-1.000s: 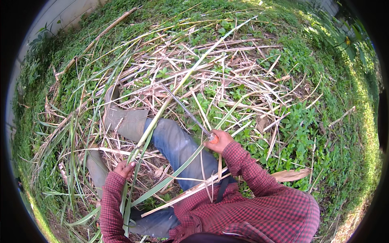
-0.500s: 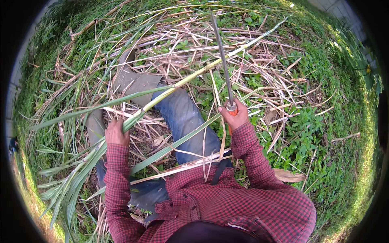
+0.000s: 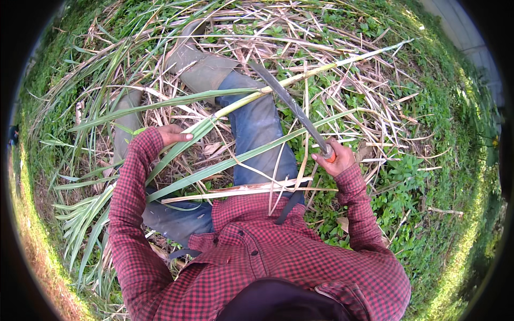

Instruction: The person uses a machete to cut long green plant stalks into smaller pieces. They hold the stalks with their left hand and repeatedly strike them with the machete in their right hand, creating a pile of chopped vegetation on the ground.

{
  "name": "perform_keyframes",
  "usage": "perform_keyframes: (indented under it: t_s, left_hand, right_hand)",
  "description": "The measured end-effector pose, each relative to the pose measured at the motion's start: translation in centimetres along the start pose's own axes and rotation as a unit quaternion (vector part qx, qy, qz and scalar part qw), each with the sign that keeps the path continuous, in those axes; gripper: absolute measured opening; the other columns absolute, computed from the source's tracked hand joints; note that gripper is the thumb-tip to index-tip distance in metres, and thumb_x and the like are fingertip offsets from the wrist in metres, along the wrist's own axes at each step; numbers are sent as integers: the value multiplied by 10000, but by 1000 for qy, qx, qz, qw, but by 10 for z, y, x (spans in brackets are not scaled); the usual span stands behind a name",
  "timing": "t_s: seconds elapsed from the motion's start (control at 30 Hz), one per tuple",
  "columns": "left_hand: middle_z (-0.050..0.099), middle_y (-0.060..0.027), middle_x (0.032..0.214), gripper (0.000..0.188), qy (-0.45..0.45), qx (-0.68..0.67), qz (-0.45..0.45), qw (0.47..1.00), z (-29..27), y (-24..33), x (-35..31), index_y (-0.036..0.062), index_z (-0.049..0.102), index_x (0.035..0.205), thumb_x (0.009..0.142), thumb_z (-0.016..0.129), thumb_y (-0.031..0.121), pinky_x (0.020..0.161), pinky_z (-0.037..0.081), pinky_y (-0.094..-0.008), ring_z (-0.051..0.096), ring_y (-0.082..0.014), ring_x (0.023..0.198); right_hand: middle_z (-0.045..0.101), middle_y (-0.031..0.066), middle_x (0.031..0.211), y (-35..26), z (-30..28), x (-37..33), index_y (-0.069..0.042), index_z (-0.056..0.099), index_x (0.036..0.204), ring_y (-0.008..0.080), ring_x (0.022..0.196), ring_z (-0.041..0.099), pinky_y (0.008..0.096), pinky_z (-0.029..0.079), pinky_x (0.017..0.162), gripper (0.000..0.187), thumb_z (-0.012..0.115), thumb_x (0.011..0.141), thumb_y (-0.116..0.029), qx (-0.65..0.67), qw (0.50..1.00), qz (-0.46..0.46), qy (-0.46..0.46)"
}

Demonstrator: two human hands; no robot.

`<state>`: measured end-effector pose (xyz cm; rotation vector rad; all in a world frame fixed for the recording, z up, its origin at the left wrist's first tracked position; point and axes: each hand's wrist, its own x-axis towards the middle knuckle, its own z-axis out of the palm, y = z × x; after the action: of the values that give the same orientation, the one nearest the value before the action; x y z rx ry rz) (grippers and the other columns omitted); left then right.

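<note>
Right grip (image 3: 338,159) wraps an orange-handled grey metal blade (image 3: 290,104); left grip (image 3: 170,135), closure unclear, touches a yellow-green leafy stalk (image 3: 244,101) extending rightward.

Ahead and to the right of the left hand's (image 3: 172,134) fingertips, a green cane stalk (image 3: 308,76) bars the way forward. The machete (image 3: 294,108) slants ahead-left from the right hand's (image 3: 338,158) fingers, crossing the stalk's line; contact is unclear. Between both sets of fingers, an open pocket lies above the trouser leg (image 3: 254,125), bounded bodyward by a long green leaf (image 3: 257,152). Rightward of the right fingers, only low weeds (image 3: 409,179) leave room.
</note>
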<state>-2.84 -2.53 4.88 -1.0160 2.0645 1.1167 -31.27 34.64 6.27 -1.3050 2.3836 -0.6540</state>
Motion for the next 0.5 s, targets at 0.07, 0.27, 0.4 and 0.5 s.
perform_keyframes:
  t_s: [0.07, 0.27, 0.4, 0.5]
  left_hand:
    - [641, -174, 906, 704, 38, 20, 53, 998, 5, -19, 17, -9, 615, 1088, 781, 556, 622, 811, 466, -384, 607, -277, 861]
    - [643, -195, 756, 527, 220, 144, 147, 954, -3, 18, -30, 39, 647, 1036, 834, 555, 517, 715, 486, -441, 634, -341, 746]
    - [623, -207, 743, 474, 270, 179, 113, 939, 1, 30, -47, 38, 657, 954, 833, 570, 487, 670, 466, -452, 610, -369, 725]
    - [626, -208, 742, 465, 289, 176, 122, 933, 4, 32, -50, 35, 653, 975, 834, 579, 472, 666, 469, -444, 612, -367, 716]
  right_hand:
    - [638, 157, 714, -3, -6, -2, -49, 573, 1001, 327, 675, 648, 410, 524, 620, 486, 686, 739, -442, -81, 996, -20, -35]
    - [626, 153, 690, -26, -2, 11, -72, 532, 996, 348, 640, 628, 428, 509, 589, 415, 667, 764, -388, -134, 987, -29, -79]
    - [615, 156, 701, -63, -2, 30, -68, 494, 916, 364, 673, 622, 453, 499, 630, 347, 655, 772, -339, -152, 986, -47, -51]
    - [620, 171, 723, -75, 3, 44, -67, 500, 937, 366, 705, 625, 464, 497, 662, 339, 653, 768, -319, -191, 980, -3, -57]
